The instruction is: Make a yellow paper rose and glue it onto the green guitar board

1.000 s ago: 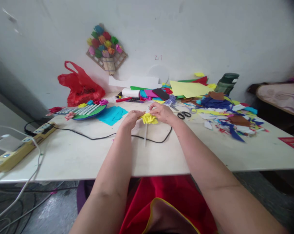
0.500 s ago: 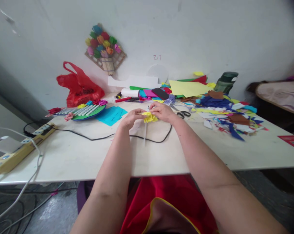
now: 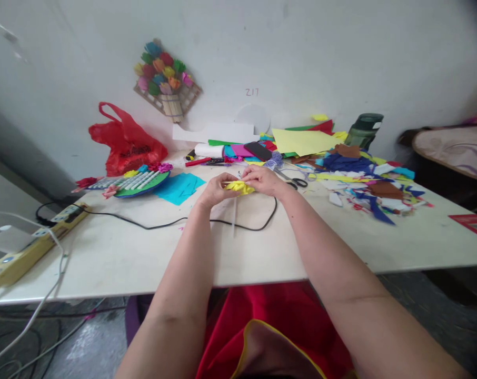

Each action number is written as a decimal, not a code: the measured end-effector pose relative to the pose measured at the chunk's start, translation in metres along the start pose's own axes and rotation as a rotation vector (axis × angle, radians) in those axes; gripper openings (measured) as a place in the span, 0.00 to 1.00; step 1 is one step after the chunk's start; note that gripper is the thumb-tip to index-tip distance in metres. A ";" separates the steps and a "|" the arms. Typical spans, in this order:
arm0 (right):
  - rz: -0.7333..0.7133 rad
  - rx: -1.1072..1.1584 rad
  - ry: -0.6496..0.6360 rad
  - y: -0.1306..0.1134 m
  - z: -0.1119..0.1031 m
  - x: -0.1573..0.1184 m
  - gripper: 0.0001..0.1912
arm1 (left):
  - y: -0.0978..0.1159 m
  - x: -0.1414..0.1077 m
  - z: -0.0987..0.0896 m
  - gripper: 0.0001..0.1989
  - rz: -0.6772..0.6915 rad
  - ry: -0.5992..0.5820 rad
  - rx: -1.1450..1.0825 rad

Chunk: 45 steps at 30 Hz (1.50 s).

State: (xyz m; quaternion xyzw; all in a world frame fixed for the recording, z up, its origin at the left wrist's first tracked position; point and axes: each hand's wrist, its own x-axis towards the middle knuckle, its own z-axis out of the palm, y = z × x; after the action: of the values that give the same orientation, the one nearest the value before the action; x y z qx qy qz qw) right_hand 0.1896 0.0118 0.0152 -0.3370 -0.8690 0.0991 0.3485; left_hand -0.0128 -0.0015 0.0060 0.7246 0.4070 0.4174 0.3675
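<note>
Ruffled yellow paper (image 3: 240, 187) is held between my two hands above the middle of the white table. My left hand (image 3: 216, 190) has its fingers closed on the paper's left side, by a thin pale stick. The fingers of my right hand (image 3: 261, 179) pinch the paper's upper right side. Below the paper a narrow translucent strip (image 3: 234, 218) points toward me. Black-handled scissors (image 3: 297, 182) lie just right of my right hand. Blue paper sheets (image 3: 179, 188) lie to the left of my left hand.
A black cable (image 3: 147, 227) crosses the table (image 3: 136, 263) from a power strip (image 3: 37, 247). Left stand a red bag (image 3: 133, 147) and a green board (image 3: 143, 185) with flowers. Right are paper scraps (image 3: 380, 192) and a bottle (image 3: 364, 131); a phone (image 3: 258, 151) lies behind.
The yellow paper has turned slightly and looks wider and flatter between my fingers. My hands stay nearly in place. The view has shifted a little, with the background moving left.
</note>
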 end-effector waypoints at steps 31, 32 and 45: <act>0.073 0.069 -0.057 0.007 -0.014 -0.005 0.11 | 0.008 0.003 0.014 0.08 0.283 0.115 0.323; 0.073 0.053 -0.061 0.007 -0.015 -0.005 0.11 | 0.007 0.004 0.014 0.07 0.280 0.115 0.319; 0.176 -0.175 0.011 0.000 -0.006 -0.003 0.13 | 0.005 0.002 0.013 0.10 0.220 0.169 0.293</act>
State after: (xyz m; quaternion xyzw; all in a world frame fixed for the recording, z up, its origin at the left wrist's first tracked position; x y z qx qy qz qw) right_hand 0.1951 0.0091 0.0178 -0.4416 -0.8395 0.0514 0.3123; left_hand 0.0012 -0.0039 0.0065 0.7728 0.4113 0.4507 0.1748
